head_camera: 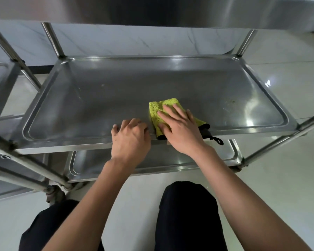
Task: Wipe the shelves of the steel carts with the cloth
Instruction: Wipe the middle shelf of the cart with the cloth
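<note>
Dark-trousered knees (187, 214) fill the lower frame below the middle shelf (116, 98) at centre. Right hand (181, 127) presses flat, fingers straight, on the cloth (158, 109) at the near rim, unwiped steel lying toward upper left; left hand (130, 138) curls over that rim beside it.

Lime-green cloth (160, 110) with black edge, grey steel shelf (116, 98), pale marbled floor (283, 73), black trousers (187, 214)

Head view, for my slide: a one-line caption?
Right hand presses yellow-green microfibre cloth on steel cart's middle shelf; left hand grips its front rim.
</note>
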Demonstrator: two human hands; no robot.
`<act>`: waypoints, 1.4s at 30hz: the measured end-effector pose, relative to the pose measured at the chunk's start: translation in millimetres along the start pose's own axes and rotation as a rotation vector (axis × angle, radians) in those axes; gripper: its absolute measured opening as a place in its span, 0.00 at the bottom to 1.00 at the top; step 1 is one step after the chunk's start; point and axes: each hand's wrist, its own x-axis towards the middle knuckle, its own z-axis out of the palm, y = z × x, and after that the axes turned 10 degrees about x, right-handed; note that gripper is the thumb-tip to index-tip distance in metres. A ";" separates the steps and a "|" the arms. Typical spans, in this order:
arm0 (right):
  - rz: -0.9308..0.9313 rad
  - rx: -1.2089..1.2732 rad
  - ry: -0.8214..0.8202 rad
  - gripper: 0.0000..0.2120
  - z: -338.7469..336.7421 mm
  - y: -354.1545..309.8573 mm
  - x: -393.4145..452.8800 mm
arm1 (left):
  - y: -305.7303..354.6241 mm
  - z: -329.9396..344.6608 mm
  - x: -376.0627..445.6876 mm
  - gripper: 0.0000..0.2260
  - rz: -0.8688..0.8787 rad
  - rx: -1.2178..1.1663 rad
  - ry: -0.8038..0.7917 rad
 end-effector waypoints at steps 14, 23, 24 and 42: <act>0.040 -0.025 0.066 0.22 -8.3 31.3 -5.7 | 23.9 5.1 14.1 0.09 -0.050 0.025 -0.034; 0.120 -0.044 0.113 0.22 -28.5 85.1 -19.4 | 91.5 11.1 15.2 0.09 0.064 -0.015 -0.073; 0.138 -0.045 0.126 0.22 -32.6 95.1 -22.1 | 92.5 12.7 15.3 0.09 0.043 -0.005 -0.068; 0.568 -0.087 0.219 0.21 -108.5 260.7 -48.3 | 110.5 19.2 23.6 0.09 0.017 0.164 -0.109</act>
